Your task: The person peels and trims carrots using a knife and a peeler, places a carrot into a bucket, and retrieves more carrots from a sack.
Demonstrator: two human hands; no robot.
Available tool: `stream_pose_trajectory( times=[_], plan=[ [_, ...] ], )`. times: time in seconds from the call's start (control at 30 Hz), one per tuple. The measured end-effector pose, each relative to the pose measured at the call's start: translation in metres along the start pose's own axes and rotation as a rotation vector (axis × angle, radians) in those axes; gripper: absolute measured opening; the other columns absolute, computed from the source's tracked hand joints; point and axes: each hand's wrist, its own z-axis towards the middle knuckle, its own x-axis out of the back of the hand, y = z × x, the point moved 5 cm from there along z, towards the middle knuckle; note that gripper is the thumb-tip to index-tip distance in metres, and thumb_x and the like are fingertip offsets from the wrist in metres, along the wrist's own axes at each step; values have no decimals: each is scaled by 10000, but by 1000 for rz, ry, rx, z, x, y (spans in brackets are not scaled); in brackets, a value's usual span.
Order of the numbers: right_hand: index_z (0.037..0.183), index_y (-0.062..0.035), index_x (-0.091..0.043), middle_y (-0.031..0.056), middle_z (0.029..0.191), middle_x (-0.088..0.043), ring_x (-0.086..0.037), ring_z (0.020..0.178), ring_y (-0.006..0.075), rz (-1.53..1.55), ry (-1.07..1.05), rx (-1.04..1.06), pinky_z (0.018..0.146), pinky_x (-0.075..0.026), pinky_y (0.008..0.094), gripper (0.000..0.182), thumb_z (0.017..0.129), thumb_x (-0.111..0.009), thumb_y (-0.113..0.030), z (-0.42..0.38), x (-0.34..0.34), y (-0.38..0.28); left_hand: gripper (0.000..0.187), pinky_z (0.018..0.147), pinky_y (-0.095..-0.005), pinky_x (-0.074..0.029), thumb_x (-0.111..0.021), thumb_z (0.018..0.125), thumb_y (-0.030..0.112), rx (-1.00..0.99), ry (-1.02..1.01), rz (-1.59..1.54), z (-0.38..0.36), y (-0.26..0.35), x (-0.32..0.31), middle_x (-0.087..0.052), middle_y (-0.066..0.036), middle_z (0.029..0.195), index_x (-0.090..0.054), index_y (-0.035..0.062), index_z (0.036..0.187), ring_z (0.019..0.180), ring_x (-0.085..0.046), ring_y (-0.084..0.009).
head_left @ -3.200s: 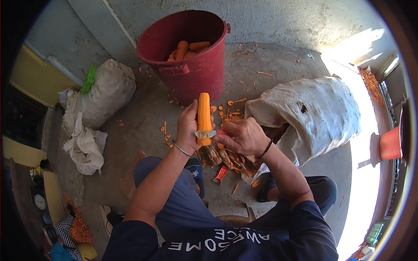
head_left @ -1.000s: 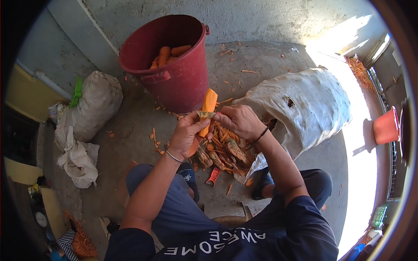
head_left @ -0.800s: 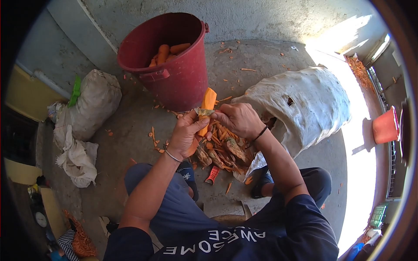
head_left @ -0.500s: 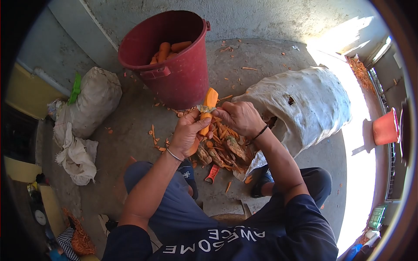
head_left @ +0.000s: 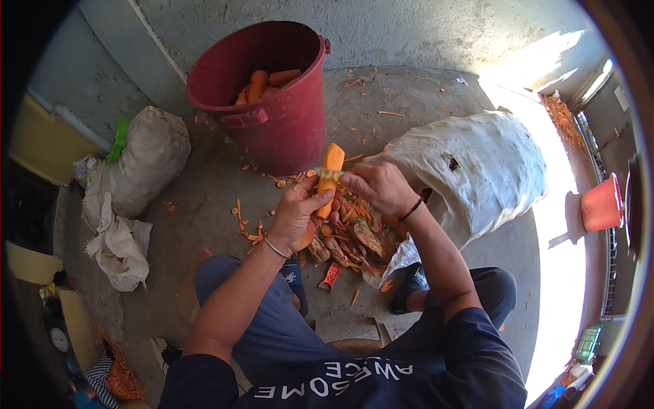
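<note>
carrot in the left hand, blade across it

and the left hand has its fingers closed around the peeled carrot, held over the peelings! the right hand is clamped on the peeler, blade against the carrot, near the red bucket.

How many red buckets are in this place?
2. The large dark-red bucket, with orange carrots inside, stands left of centre near the top of the view. The smaller, brighter red bucket is at the far right. Others may be hidden.
</note>
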Motion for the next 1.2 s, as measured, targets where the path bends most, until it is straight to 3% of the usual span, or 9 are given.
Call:
stream_pose_trajectory(
  times=[0.63, 0.77, 0.87, 0.93, 0.97, 1.0, 1.07, 1.13, 1.2],
  plan=[
    [813, -31, -623, 171, 673, -588, -628, 660, 413, -5, 119, 154, 604, -469, 488, 505, 1045, -600, -479, -6, 2, -26, 363, 819, -414, -578, -578, 1063, 175, 48, -133, -87, -2, 3, 0, -669, -117, 1223, -572, 1, 1382, 962, -690, -267],
    [820, -53, -631, 151, 695, -644, -648, 668, 419, -30, 143, 184, 599, -496, 490, 490, 1045, -596, -487, -5, 5, -16, 406, 851, -433, -605, -594, 1050, 150, 21, -110, -40, -2, 4, -4, -666, -130, 1226, -530, 8, 1425, 1014, -708, -277],
    [825, -35, -641, 142, 676, -616, -661, 617, 328, 4, 226, 223, 590, -490, 445, 495, 1050, -607, -474, -5, 2, 1, 458, 864, -448, -624, -606, 1038, 119, 13, -91, -41, -3, 7, -7, -663, -143, 1225, -485, 10, 1466, 1036, -716, -281],
    [856, -5, -645, 33, 645, -529, -566, 607, 174, 386, 319, -93, 552, -417, 376, 508, 1074, -592, -462, -5, 3, 27, 492, 869, -455, -633, -612, 1033, 103, 20, -91, -77, -4, 8, -8, -660, -148, 1225, -458, 10, 1491, 1043, -718, -282],
    [864, -17, -654, -47, 693, -507, -491, 667, 74, 566, 362, -96, 578, -384, 302, 532, 1075, -582, -500, -4, -3, 39, 538, 862, -457, -638, -630, 1022, 83, 16, -67, -60, -4, 9, -8, -657, -153, 1225, -426, 8, 1514, 1034, -719, -280],
    [864, -17, -654, -47, 693, -507, -491, 667, 74, 565, 360, -95, 578, -384, 302, 532, 1075, -582, -500, -4, -7, 43, 587, 856, -458, -644, -649, 1010, 63, 13, -43, -43, -4, 9, -7, -653, -158, 1226, -394, 5, 1537, 1025, -720, -279],
    [917, -40, -647, -65, 769, -531, -483, 723, 51, 1027, 227, -232, 623, -378, 259, 421, 1029, -687, -444, -7, -23, 56, 633, 841, -456, -650, -674, 991, 39, 4, -8, 12, -3, 6, -2, -653, -157, 1219, -375, 3, 1548, 1027, -718, -272],
    [976, -30, -645, -49, 818, -559, -517, 764, 65, 994, 255, -198, 666, -422, 258, 379, 967, -771, -387, -5, -36, 42, 680, 827, -454, -655, -699, 971, 14, 1, 28, 66, -3, 4, -3, -654, -155, 1212, -356, 1, 1559, 1028, -716, -266],
    [1035, -20, -643, -34, 868, -586, -550, 806, 78, 965, 282, -162, 708, -466, 258, 398, 904, -855, -331, -3, -41, 36, 731, 772, -339, -673, -770, 918, -15, -23, 66, 62, -4, 6, -8, -684, -139, 1123, -370, -37, 1530, 954, -740, -203]
  ],
)
